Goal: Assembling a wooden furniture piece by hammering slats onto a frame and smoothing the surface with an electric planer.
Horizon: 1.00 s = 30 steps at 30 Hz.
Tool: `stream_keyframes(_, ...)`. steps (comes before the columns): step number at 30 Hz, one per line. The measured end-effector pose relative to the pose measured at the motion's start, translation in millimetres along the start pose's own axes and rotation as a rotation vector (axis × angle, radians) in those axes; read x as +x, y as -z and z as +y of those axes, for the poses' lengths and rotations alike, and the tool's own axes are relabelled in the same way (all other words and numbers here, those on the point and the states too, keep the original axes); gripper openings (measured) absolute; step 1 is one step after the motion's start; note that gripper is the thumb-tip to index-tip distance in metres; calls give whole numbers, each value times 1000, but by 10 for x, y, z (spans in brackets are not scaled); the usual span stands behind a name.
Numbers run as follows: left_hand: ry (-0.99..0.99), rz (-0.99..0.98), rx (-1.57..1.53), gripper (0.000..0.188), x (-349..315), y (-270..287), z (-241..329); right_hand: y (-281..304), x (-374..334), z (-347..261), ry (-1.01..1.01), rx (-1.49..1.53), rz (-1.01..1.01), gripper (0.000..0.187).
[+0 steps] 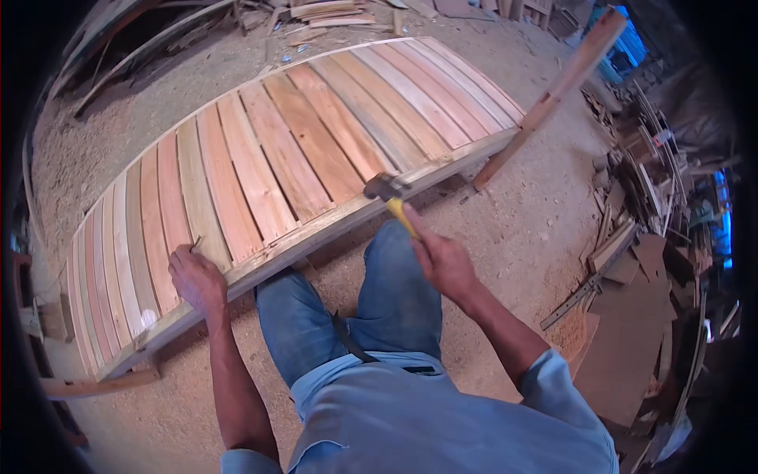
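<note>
In my right hand point(448, 265) is a claw hammer point(387, 188) with a dark metal head and a yellow handle. Its head hovers over or rests against the near rail; which of the two I cannot tell. My left hand point(197, 276) lies on the slats near the same rail, fingers pinched round a thin dark nail point(197, 243) that pokes up past the fingertips. Both hands are at a long panel of side-by-side wooden slats point(268, 158), reddish and pale, with narrow gaps between them. A pale wooden rail point(316, 235) edges it nearest my knees.
A wooden post point(545, 107) rises slantwise at the panel's right end. Below the left end is a wooden support point(118, 385). Scrap boards point(624, 261) and flat brown sheets point(628, 340) clutter the right side. More offcuts point(332, 12) lie beyond the panel on the dusty floor point(505, 229).
</note>
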State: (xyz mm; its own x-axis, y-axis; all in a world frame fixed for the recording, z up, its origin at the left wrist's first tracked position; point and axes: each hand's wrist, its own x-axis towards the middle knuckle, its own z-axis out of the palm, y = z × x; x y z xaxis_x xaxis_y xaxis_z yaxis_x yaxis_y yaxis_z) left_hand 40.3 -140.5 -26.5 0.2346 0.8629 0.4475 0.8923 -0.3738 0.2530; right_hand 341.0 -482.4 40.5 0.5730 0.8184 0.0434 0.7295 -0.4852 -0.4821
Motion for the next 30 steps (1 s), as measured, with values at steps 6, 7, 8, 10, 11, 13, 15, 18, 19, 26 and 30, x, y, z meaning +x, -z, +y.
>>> stream_keyframes(6, 15, 25, 10, 12, 38, 11, -63, -415, -778, -436, -211, 859, -677, 62)
stream_keyframes(7, 20, 37, 2, 12, 44, 0, -59, -567, -845, -466, -140, 840, -801, 61)
stream_keyframes(8, 17, 38, -3, 12, 47, -21, -40, -731, -873, -470, -66, 820, -925, 60)
stream_keyframes(10, 11, 24, 5, 13, 49, -10, -64, -1042, -827, -581, 34, 734, -1067, 58)
stream_keyframes(11, 4, 18, 5, 14, 55, -6, -56, -1153, -825, -586, 128, 636, -1200, 56)
stream_keyframes(13, 1, 18, -8, 14, 59, -5, 9, -1419, -865, -401, 271, 605, -1085, 54)
stream_keyframes(15, 4, 4, -38, 14, 40, 10, 80, -1568, -876, -296, 528, 522, -854, 50)
stream_keyframes(18, 29, -10, -10, 13, -53, 1, -58, -1281, -550, -380, 539, 293, -941, 43)
stream_keyframes(19, 3, 4, -12, 13, -18, -11, -83, -1373, -432, -312, 329, 357, -628, 39)
stream_keyframes(26, 6, -11, 5, 13, 6, -7, 28, -1256, 975, 437, -650, 1110, 833, 81)
stream_keyframes(30, -9, -26, 0, 16, -6, -12, 9, -1317, 1449, -1, -690, 1102, 777, 116)
